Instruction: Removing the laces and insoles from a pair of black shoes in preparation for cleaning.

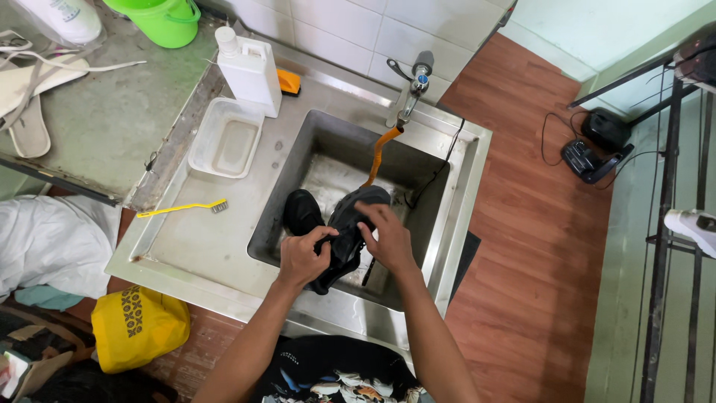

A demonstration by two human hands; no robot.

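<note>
Both hands work a black shoe (344, 242) over the steel sink (462, 194)
Left hand (302, 257) clenches its side, right hand (388, 237) fingers curl onto the upper; likely wet, soft, slippery – best gripped at the sole

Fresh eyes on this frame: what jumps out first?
Dead centre, the left hand and right hand grip a black shoe over the steel sink, with a second black shoe lying in the basin beside it. Next comes colour: an orange hose hanging from the tap, a yellow toothbrush on the left drainboard and a green bucket top left.
</note>
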